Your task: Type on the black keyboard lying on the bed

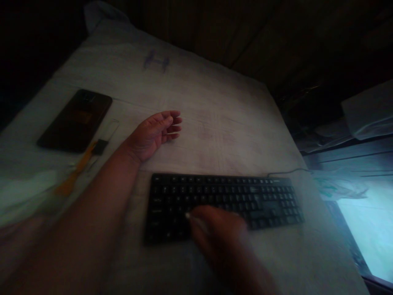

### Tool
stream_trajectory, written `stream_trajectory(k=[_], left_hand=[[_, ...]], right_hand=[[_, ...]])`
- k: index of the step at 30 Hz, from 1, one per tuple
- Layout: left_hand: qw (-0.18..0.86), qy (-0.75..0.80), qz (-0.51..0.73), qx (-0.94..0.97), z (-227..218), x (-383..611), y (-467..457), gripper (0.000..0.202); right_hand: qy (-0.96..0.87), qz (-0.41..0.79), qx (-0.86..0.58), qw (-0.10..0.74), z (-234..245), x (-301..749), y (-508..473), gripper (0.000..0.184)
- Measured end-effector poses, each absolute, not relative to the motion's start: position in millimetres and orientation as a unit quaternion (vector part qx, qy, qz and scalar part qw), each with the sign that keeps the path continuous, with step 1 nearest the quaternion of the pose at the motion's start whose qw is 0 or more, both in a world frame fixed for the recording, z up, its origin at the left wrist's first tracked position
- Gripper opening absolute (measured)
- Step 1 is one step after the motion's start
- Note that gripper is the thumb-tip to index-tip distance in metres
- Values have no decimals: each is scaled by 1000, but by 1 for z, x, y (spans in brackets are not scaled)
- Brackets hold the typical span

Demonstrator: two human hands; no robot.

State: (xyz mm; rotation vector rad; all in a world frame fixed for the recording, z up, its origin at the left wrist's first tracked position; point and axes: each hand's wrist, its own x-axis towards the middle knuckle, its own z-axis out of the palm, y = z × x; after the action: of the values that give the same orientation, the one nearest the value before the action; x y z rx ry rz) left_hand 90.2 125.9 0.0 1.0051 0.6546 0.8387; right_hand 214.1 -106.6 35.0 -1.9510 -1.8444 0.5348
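A black keyboard (221,200) lies across the pale cloth in front of me, its cord leaving from the far right edge. Over its lower left keys is my right hand (217,229), blurred, with thumb and fingers pinched together. A tiny pale tip shows at the fingertips; whether it is a nail or a small held thing is unclear. Beyond the keyboard's far left corner, my left hand (156,129) rests on its side on the cloth. Its fingers are loosely bent and apart, and it holds nothing.
To the left lies a dark phone (76,121), back up. Beside it are a small black piece with a wire loop (100,146) and a yellow-orange strip (73,174). A cloth-covered surface (199,94) extends to dark boards (215,32). Bright light enters at right.
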Motion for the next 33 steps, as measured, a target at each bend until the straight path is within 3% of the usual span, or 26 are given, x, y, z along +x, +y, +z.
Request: stream_trajectory(k=[33], left_hand=[[756, 290, 389, 439, -1, 90, 127, 22]], right_hand=[[-724, 160, -649, 168, 24, 197, -111, 14]])
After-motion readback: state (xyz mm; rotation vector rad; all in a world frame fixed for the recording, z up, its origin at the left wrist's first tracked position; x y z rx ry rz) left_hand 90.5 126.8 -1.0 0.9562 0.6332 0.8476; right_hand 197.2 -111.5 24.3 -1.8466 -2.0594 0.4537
